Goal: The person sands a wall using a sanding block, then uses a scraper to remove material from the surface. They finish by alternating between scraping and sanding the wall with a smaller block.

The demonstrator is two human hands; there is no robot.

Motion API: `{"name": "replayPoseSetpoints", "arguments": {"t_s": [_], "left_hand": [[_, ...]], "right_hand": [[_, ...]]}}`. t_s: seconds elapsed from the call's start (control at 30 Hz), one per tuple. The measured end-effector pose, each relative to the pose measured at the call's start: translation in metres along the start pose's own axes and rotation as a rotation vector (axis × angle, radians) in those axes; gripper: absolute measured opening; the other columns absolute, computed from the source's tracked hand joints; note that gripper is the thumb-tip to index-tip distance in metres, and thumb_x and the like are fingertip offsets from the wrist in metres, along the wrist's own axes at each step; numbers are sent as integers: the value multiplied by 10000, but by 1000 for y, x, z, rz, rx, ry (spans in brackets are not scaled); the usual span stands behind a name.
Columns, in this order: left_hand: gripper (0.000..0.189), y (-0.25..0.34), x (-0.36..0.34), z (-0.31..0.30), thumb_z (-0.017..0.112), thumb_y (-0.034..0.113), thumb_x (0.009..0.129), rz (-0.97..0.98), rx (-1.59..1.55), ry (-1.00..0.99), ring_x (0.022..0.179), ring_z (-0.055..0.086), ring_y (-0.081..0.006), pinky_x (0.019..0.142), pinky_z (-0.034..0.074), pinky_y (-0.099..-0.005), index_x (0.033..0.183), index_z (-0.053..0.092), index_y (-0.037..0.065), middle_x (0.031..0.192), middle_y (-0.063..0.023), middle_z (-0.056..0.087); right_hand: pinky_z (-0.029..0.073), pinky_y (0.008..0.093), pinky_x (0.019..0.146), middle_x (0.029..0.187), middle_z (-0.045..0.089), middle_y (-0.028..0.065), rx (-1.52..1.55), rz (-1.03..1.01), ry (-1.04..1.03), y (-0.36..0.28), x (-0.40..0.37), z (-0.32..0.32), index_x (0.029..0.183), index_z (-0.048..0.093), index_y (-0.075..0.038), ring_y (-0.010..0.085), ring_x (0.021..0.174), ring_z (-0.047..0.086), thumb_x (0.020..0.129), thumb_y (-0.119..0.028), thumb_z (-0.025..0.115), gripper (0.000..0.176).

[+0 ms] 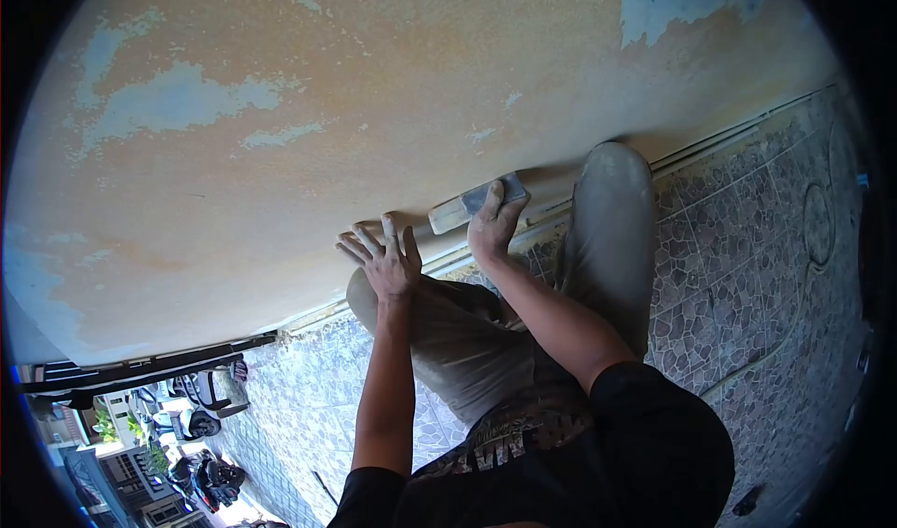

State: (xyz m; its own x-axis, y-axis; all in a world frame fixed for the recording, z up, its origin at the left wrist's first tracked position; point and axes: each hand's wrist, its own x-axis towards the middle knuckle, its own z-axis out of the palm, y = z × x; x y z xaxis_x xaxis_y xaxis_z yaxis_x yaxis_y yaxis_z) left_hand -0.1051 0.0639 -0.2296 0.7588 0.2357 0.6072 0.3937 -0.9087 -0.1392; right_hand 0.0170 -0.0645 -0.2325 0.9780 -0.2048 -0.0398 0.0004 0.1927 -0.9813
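My left hand (387, 264) is spread against the patchy wall (280, 182), fingers apart and dusty, with nothing in it. To its right, my right hand (492, 229) grips a sanding block (451, 215), a long flat piece with a pale end and a dark grey part under the thumb. The block lies along the low part of the wall, close to its foot. Its face towards the wall is hidden. Pale bare patches show on the wall among the tan coating.
My bent knees (612, 187) are close to the wall on both sides of my right forearm. Stone-patterned tiles (710, 276) cover the floor, with a thin hose or cord (780, 346) across them. Motorbikes (206, 479) stand outside at lower left.
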Motion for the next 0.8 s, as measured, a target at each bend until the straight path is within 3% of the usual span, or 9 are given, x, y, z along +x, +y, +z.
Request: {"name": "replayPoseSetpoints", "arguments": {"t_s": [0.1, 0.13, 0.23, 0.3, 0.4, 0.5, 0.6, 0.63, 0.8], "left_hand": [[606, 6, 4, 0, 639, 324, 902, -52, -14, 23, 1380, 32, -630, 1092, 94, -733, 1443, 412, 173, 1554, -309, 89], [606, 6, 5, -1, 639, 324, 902, -42, -11, 21, 1380, 32, -630, 1092, 94, -733, 1443, 412, 173, 1554, -309, 89], [575, 0, 0, -5, 636, 334, 903, -41, -45, 7, 1376, 36, -635, 1085, 89, -741, 1419, 445, 167, 1546, -322, 95], [618, -3, -1, -6, 597, 382, 927, 20, -46, -20, 1363, 12, -658, 1072, 71, -748, 1448, 395, 119, 1478, -428, 154], [610, 1, -2, 0, 589, 384, 930, -17, -12, -57, 1360, 9, -662, 1074, 63, -745, 1445, 397, 120, 1471, -438, 147], [604, 2, -1, 3, 583, 391, 932, -34, 35, -80, 1364, 7, -657, 1087, 50, -730, 1442, 404, 120, 1467, -442, 155], [598, -1, 0, 1, 582, 399, 931, -18, 4, -62, 1365, 5, -656, 1088, 35, -728, 1433, 419, 119, 1462, -444, 171], [591, -1, -1, -1, 580, 402, 931, -9, -18, -42, 1365, 5, -656, 1084, 34, -732, 1426, 429, 117, 1458, -446, 179], [585, 1, -5, 1, 572, 416, 931, -39, -2, -83, 1364, 5, -658, 1081, 20, -735, 1414, 452, 108, 1449, -454, 193]], "right_hand": [[443, 381, 873, 1039, 525, 160, 6, 74, -168, -5, -27, 0, 1149, 376, 30, 238, 923, 528, 1016, -234, 471, 310], [443, 381, 873, 1039, 525, 160, 12, 80, -161, -7, -22, 0, 1149, 376, 30, 238, 923, 528, 1016, -234, 471, 310], [466, 377, 840, 1003, 539, 159, 78, 42, 75, -15, 21, -9, 1118, 394, 19, 241, 901, 552, 1010, -249, 492, 305], [455, 391, 851, 1023, 522, 186, 90, 23, 45, -21, 24, -12, 1131, 349, 24, 261, 927, 546, 1027, -246, 450, 307], [451, 395, 864, 1025, 538, 165, 3, 2, 14, -4, -3, 2, 1172, 378, 21, 257, 929, 549, 1014, -289, 490, 366], [439, 384, 869, 1021, 539, 167, -27, 72, -201, -2, -32, 1, 1155, 383, 27, 250, 928, 535, 1020, -275, 475, 344], [450, 379, 852, 1024, 546, 158, -34, -35, -24, 2, -2, -5, 1142, 403, 20, 244, 909, 535, 1021, -261, 475, 315], [455, 385, 850, 1021, 552, 153, 80, 69, 110, -10, 21, -9, 1130, 422, 9, 246, 907, 542, 1017, -263, 481, 301], [448, 408, 871, 1029, 549, 163, -5, 83, 82, -3, 10, -5, 1168, 395, 8, 259, 927, 547, 1015, -277, 479, 334]]}}
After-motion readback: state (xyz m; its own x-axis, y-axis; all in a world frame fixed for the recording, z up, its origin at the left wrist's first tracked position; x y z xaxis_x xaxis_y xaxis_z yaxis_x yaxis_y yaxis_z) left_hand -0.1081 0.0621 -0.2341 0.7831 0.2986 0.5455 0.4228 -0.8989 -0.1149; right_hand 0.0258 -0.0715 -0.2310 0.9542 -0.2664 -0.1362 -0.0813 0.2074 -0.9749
